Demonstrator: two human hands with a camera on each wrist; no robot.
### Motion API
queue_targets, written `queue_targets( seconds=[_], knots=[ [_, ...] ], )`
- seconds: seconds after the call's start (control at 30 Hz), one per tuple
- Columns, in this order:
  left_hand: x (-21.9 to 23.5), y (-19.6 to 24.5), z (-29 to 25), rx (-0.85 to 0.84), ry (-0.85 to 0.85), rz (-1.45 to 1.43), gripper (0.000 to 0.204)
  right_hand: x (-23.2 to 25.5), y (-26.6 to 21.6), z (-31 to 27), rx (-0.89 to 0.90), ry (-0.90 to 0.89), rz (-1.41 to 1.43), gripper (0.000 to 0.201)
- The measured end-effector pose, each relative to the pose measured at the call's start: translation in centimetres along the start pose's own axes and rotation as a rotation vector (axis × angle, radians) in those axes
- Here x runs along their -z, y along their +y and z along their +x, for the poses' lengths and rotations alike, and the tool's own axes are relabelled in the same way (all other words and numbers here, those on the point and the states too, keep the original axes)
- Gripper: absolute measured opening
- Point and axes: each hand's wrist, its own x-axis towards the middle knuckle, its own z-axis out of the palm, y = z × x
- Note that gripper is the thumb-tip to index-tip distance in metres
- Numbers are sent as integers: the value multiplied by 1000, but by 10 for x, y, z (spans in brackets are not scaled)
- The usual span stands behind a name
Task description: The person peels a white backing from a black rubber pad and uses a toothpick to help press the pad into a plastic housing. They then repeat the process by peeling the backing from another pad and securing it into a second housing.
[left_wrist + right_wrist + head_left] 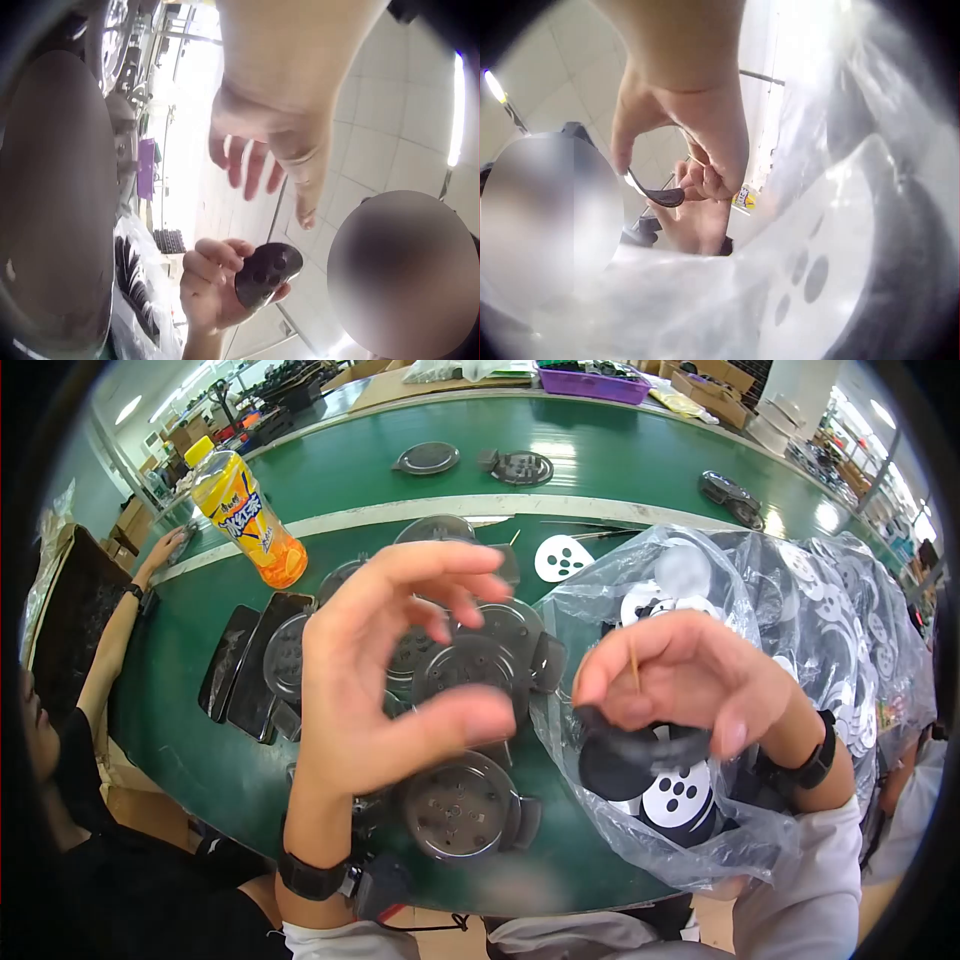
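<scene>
My right hand (690, 675) pinches a black disc with holes (268, 274) between thumb and fingers; in the right wrist view the disc (664, 197) looks thin and bent. A thin wooden stick (635, 665) also sits among that hand's fingers. To its left my left hand (375, 670) is raised with fingers and thumb curved apart, holding nothing. Below it lie dark transparent round lids (455, 810) with side tabs. An opened plastic bag (620, 830) under my right hand contains white and black discs with holes (678, 795).
An orange drink bottle (250, 515) stands at the upper left. Two dark rectangular pieces (262, 665) lie left of the lids, and a loose white disc (563, 559) lies beyond them. More lids (428, 457) rest on the far green surface. Another person's arm (110, 630) reaches in at left.
</scene>
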Motion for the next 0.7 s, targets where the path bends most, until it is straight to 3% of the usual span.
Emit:
queue_targets(
  seconds=[0.03, 0.1, 0.17, 0.23, 0.3, 0.37, 0.47, 0.6, 0.67, 0.7],
  knots=[
    [4, 1, 1, 6, -3, 5, 71, 2, -4, -2, 6, 23, -17, 64],
    [7, 2, 5, -129, -246, 694, 64, 17, -1, -2, 123, 93, -113, 64],
    [-5, -3, -7, 6, -293, 813, 63, 19, -7, -2, 136, 143, -130, 61],
    [-20, -7, -15, 92, -265, 927, 66, 16, -7, 0, 110, 342, -160, 79],
    [-32, -8, -18, 112, -229, 990, 60, 18, -7, 0, 114, 342, -140, 81],
    [-32, -11, -18, 121, -186, 914, 55, 19, -7, -1, 108, 346, -121, 82],
    [-30, -12, -10, -21, -6, 864, 49, 16, -8, -2, 105, 284, -119, 85],
    [-26, -18, -8, -82, -8, 868, 52, 13, -5, 0, 98, 288, -129, 86],
    [-24, -18, -5, -41, 141, 578, 53, 12, -5, 2, 110, 283, -130, 86],
    [-22, -19, -3, 100, 193, 231, 62, 11, -5, 2, 107, 283, -135, 86]
  ],
)
